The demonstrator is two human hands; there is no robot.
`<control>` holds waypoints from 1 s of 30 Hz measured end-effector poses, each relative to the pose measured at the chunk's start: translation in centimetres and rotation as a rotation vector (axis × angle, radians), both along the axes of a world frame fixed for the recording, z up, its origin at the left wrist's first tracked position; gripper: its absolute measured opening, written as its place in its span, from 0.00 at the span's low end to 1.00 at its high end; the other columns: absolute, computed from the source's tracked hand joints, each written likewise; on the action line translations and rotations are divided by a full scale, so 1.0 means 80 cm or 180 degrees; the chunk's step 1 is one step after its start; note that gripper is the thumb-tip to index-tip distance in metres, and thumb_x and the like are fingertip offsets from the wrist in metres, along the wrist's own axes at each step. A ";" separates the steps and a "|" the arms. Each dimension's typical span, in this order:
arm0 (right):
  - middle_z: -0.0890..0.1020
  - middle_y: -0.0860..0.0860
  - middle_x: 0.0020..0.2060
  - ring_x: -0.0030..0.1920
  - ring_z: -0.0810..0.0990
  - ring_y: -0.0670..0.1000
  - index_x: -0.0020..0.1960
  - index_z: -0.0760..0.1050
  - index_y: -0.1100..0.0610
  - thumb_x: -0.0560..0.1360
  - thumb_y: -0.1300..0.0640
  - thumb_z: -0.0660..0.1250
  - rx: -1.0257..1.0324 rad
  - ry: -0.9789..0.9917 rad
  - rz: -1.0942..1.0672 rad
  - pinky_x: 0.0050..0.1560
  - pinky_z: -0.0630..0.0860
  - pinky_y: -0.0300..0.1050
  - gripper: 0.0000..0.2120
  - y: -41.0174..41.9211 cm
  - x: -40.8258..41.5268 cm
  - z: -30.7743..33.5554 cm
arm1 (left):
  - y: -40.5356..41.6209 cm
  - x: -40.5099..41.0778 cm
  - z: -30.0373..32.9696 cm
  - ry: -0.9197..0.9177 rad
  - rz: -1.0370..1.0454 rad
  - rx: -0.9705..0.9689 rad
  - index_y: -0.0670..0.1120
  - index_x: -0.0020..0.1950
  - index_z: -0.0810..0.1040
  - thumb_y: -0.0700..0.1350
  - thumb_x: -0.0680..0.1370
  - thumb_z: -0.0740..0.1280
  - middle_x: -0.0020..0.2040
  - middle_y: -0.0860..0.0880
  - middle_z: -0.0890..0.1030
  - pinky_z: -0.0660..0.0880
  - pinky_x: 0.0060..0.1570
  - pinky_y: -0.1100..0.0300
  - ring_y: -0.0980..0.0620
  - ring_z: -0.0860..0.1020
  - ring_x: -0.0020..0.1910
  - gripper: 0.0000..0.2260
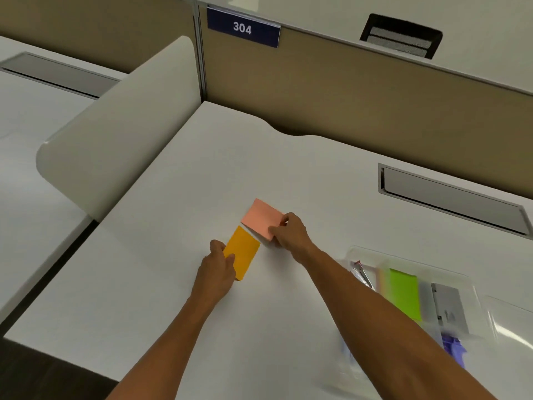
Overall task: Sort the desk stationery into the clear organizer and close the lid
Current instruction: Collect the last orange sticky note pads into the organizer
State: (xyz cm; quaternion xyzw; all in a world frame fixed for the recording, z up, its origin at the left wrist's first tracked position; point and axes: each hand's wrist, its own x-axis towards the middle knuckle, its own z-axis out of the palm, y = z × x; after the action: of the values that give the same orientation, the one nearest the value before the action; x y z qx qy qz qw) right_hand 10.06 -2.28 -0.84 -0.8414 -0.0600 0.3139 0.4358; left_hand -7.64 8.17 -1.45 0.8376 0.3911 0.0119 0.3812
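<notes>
The left hand [219,265] grips the near-left edge of an orange sticky-note pad [242,252], thumb on top and fingers curled under its side. The right hand [288,230] pinches the near-right corner of a pink sticky-note pad [261,217]. Both pads sit on the white worktop [178,197], close together with only a narrow gap between them, the pink one at about one o'clock from the orange.

The clear organizer [372,256] lies well apart at about four o'clock from the pads, its lid seemingly off to the right, though that part is blurred. Inside it I can make out a green pad [403,293], a grey stapler-like piece [448,307] and something purple [452,346]; a small metal item [360,274] rests at its left end.

The step in hand looks like lifting both pads for the organizer. To do it well, get fingers fully beneath each pad so the whole stack rises together rather than peeling off top sheets. Carry them flat, and bring the right one over first, since the right arm crosses above the organizer. Slot each pad on edge beside the green one, where some room seems left.
</notes>
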 end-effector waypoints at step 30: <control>0.79 0.56 0.59 0.52 0.79 0.57 0.73 0.63 0.51 0.75 0.62 0.64 -0.0266 -0.1086 -0.0788 0.51 0.77 0.50 0.27 -0.417 -0.012 0.052 | -0.298 0.120 0.095 -0.1236 0.0184 -0.1241 0.49 0.58 0.72 0.35 0.74 0.69 0.55 0.44 0.76 0.81 0.44 0.52 0.44 0.78 0.52 0.16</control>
State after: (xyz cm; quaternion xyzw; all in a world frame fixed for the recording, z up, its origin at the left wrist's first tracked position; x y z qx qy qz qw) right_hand 9.14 -35.61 3.32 -0.9006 -0.0161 0.1132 0.4194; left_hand 1.99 -15.71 6.12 0.7190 0.3293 0.1076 0.6025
